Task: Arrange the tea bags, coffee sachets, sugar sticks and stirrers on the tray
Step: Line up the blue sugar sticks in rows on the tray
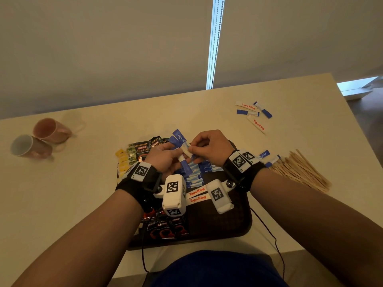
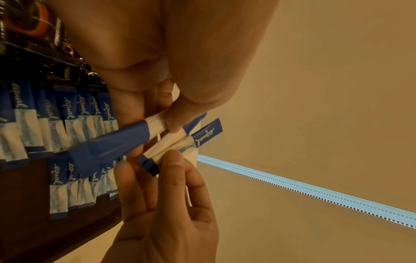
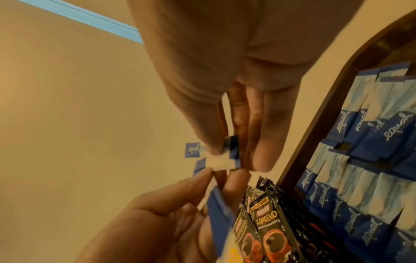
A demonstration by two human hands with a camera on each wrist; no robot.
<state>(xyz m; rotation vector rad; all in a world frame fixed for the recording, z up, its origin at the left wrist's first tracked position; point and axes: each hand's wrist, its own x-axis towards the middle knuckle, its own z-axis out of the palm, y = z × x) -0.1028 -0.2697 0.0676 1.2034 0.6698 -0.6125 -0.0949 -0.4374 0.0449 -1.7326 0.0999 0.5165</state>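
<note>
**Both hands share a small bunch of blue sugar sticks above the tray**

Head view: the left hand and right hand meet over the far part of the dark tray. Each pinches the held sugar sticks, whose long axis runs away from the person, blue ends fanning upward. Directly beneath lie the rows of blue sticks already on the tray, so the coming move is probably a short drop downward, with either hand equally near. The tray also holds coffee sachets, two Tapa King sticks and yellow tea bags at its left edge. On the worktop, loose sticks lie well apart at far right, and the wooden stirrers just beside the tray.

Left wrist view: thumb and fingers clamp the bunch crosswise; laid rows sit beside it.

Right wrist view: the fingertips nip one stick's white middle.
</note>
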